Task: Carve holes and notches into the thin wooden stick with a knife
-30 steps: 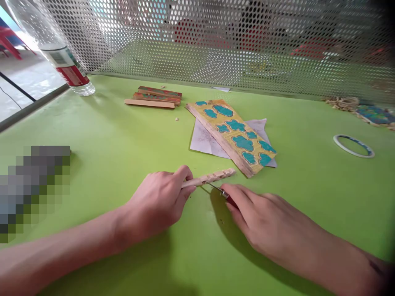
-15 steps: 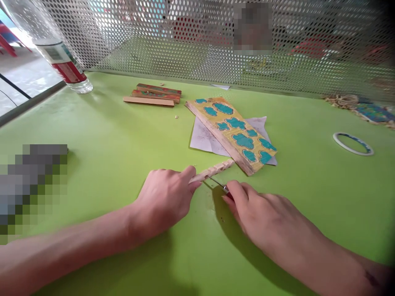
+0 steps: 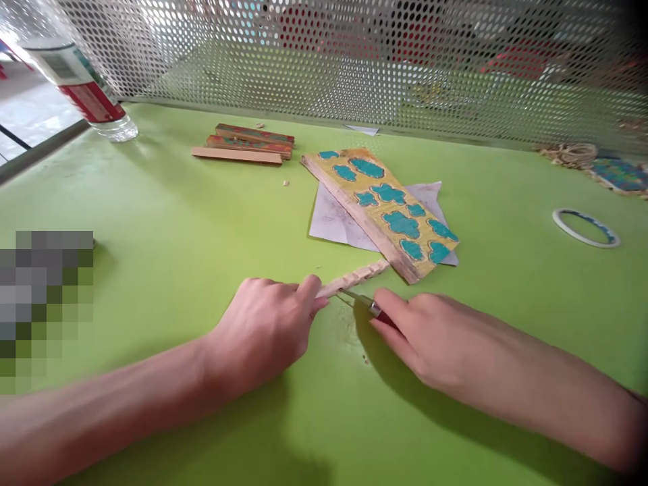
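In front of the painted board (image 3: 381, 208), the left hand (image 3: 271, 318) pinches the notched stick (image 3: 355, 278); the right hand (image 3: 430, 334) grips the knife (image 3: 374, 308); small, shallow cuts seem best.

Bright glare at upper left washes out top of bottle (image 3: 88, 101), stretched at frame edge. Soft shadows on green table (image 3: 202, 229) beneath left hand (image 3: 268, 324) and right hand (image 3: 430, 337). Right edge dark; beyond mesh (image 3: 283, 77), all blurred.
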